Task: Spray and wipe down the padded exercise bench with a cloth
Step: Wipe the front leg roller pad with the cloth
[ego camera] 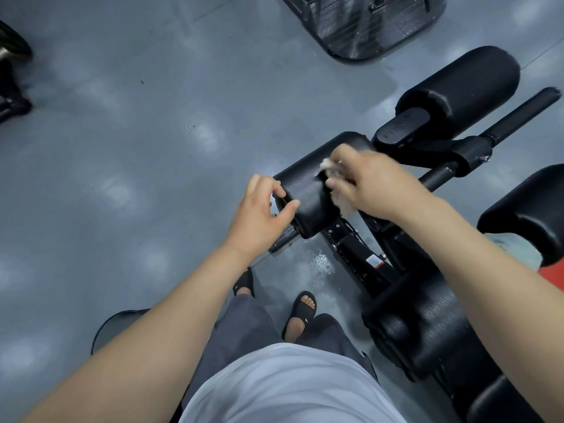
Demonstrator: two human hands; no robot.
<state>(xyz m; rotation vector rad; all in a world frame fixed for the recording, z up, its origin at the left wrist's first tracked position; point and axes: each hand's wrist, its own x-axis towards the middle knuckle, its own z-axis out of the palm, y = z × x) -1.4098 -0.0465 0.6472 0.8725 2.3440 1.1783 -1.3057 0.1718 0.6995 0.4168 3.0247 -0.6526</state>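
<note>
A black padded roller (308,193) of the exercise bench sits at centre frame. My left hand (262,209) grips the roller's near-left end, thumb on top and fingers curled over its rim. My right hand (369,184) holds a crumpled pale cloth (329,170) and presses it on the roller's right part. A second, larger black roller (464,90) lies further back on the right. The bench's black frame (366,251) runs down to a wide black pad (427,337) at lower right. No spray bottle shows.
Grey glossy floor (137,178) spreads to the left. Shiny specks (320,261) lie on the floor under the roller. A black ribbed machine base (366,25) stands at the top. Another black pad (531,209) and something red (552,276) sit at the right edge. My sandalled feet (302,312) stand below.
</note>
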